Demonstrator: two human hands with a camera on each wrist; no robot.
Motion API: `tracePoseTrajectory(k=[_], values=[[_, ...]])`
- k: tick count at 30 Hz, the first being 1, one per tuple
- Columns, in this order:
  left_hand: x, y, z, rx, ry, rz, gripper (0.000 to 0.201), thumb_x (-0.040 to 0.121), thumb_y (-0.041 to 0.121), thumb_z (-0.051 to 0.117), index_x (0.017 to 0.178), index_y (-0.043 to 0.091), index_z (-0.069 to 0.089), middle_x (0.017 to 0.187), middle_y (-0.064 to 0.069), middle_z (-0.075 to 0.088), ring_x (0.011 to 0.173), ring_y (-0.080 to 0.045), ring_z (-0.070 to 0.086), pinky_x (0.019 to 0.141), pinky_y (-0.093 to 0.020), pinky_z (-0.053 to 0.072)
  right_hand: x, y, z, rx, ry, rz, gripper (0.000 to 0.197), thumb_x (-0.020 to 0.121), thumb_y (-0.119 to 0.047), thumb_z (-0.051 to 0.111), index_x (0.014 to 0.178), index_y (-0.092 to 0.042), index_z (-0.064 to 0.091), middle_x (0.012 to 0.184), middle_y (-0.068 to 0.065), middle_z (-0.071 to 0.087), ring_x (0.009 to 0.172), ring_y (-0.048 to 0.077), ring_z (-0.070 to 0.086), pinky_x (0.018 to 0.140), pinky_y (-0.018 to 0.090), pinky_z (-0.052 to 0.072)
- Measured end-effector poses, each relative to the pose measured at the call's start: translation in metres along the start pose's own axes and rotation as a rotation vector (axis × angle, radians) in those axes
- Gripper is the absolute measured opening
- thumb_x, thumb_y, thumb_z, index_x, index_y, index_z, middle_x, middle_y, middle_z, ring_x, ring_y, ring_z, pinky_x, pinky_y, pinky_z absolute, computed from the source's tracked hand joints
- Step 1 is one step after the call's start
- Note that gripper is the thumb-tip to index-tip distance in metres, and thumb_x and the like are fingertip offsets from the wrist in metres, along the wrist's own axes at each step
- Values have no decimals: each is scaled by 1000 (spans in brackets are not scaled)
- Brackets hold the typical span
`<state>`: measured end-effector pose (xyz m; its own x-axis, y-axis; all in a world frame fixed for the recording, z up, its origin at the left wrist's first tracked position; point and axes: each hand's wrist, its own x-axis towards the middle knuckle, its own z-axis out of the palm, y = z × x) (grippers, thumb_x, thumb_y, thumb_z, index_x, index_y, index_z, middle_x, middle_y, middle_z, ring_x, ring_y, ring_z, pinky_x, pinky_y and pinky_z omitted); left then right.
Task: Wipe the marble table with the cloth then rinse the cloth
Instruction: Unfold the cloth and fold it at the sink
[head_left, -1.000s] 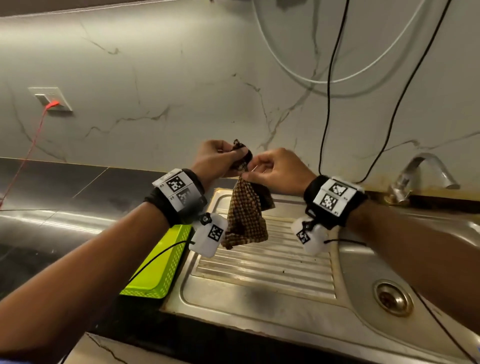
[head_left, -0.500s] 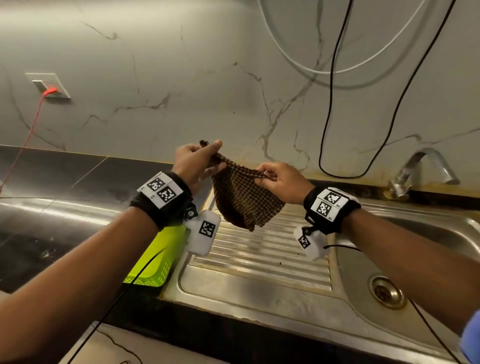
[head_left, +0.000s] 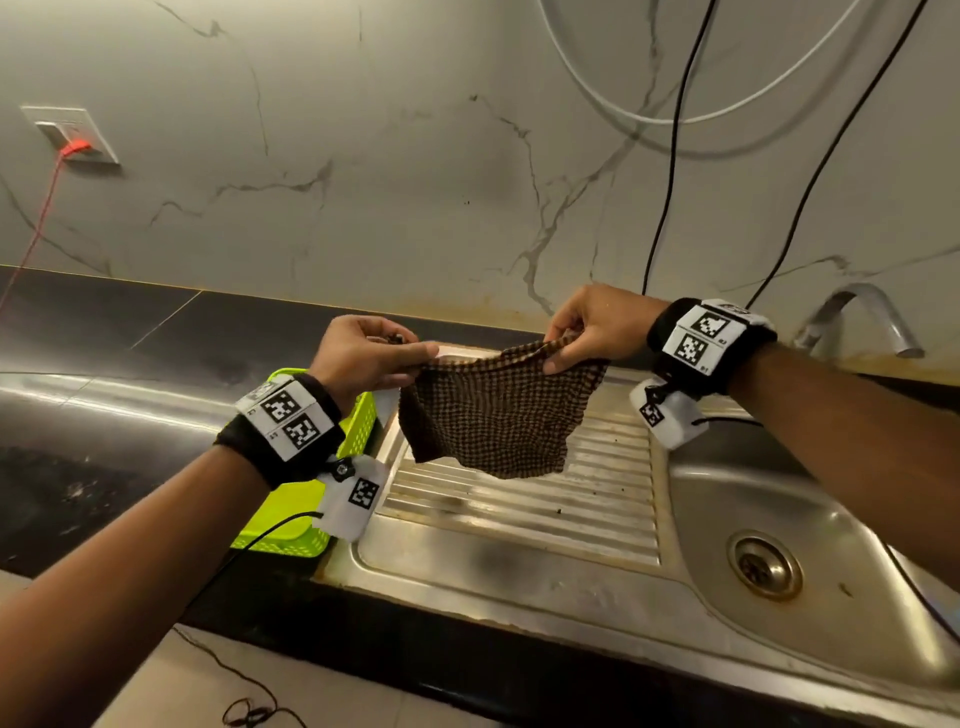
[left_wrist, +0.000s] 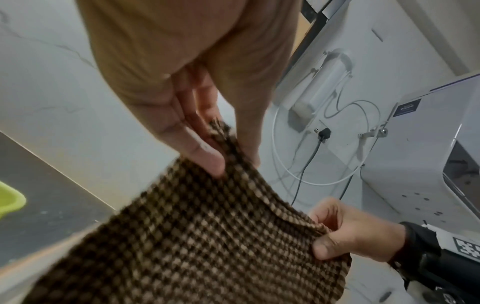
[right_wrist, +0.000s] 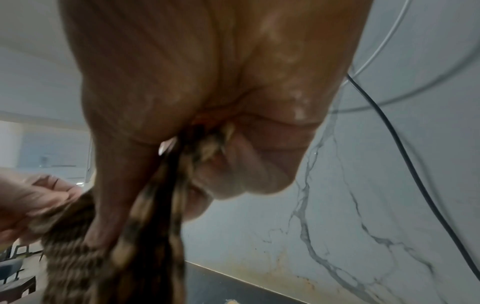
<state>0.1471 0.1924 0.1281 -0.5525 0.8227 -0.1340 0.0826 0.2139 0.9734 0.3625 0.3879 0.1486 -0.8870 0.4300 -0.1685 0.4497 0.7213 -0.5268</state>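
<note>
left hand (head_left: 363, 356): pinches cloth's left top corner
right hand (head_left: 597, 325): pinches right top corner
cloth (head_left: 493, 415): spread between hands, hanging below them

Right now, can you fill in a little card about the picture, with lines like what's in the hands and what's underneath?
left hand: the left hand pinches one top corner of the cloth
right hand: the right hand pinches the other top corner
cloth: brown checked, spread between both hands, hanging in the air
underneath: ribbed drainboard of the steel sink
tap: the tap is at the right, no water seen running
beside sink: green basket on the dark counter
</note>
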Motion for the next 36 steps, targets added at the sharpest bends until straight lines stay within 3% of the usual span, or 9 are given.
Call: tracePoseTrajectory(k=[4,7,12,15,19,23,27,31,36], values=[[1,-4,-22,203,-243,-82,29,64,1,81,91,-1,70,79,-10,73,69,-15,69,63,-20,57,5,3,1,-6,-39,26,9,77,-27,81,82,-31,75,77,-8,71,77,9,65,71,28,52],[13,-8,-32,343,-188,-42,21,65,-3,82,83,3,73,71,-7,73,65,-17,67,63,-23,59,16,0,4,11,11,47,9,80,-26,78,86,-32,76,83,-6,72,83,13,66,76,33,53],[34,-20,-46,922,24,196,8,74,32,79,76,25,76,73,0,73,73,-19,68,70,-31,56,23,-5,7,-19,156,42,18,84,-20,73,100,-28,77,92,-6,74,89,12,67,89,42,54],[20,-24,-56,1047,-26,263,17,81,41,70,85,26,77,77,-1,72,77,-25,66,67,-29,49,4,-11,26,-6,251,-16,20,86,-15,71,104,-23,75,95,-3,74,89,11,67,85,35,55],[-24,-65,-54,1243,-154,370,30,88,44,57,83,18,70,70,-9,63,76,-37,64,54,-30,33,-32,-5,84,-2,132,41,21,85,-18,72,101,-31,75,91,-11,71,86,6,64,76,27,50],[-78,-126,-43,1201,-372,334,21,87,42,57,92,25,68,89,-2,67,87,-27,63,60,-29,37,-66,14,166,-34,-110,108,23,85,-16,72,104,-30,74,91,-15,66,84,7,62,72,16,43],[-115,-170,-45,1072,-540,283,19,88,44,57,92,28,66,90,10,55,80,-11,53,65,-27,40,-95,20,216,4,-222,90,21,83,-18,72,100,-31,74,81,-27,58,75,-10,54,69,13,38],[-133,-187,-56,970,-666,249,20,91,41,56,92,24,68,90,11,53,80,-5,50,69,-28,44,-114,23,227,-24,-284,119,23,77,-44,63,98,-37,71,84,-22,64,76,-5,57,72,26,51],[-143,-181,-54,805,-821,-32,22,91,43,59,92,24,70,84,13,60,77,-2,58,65,-24,49,-121,18,214,69,-491,134,11,77,-33,71,88,-35,73,76,-16,68,71,1,61,68,25,50]])
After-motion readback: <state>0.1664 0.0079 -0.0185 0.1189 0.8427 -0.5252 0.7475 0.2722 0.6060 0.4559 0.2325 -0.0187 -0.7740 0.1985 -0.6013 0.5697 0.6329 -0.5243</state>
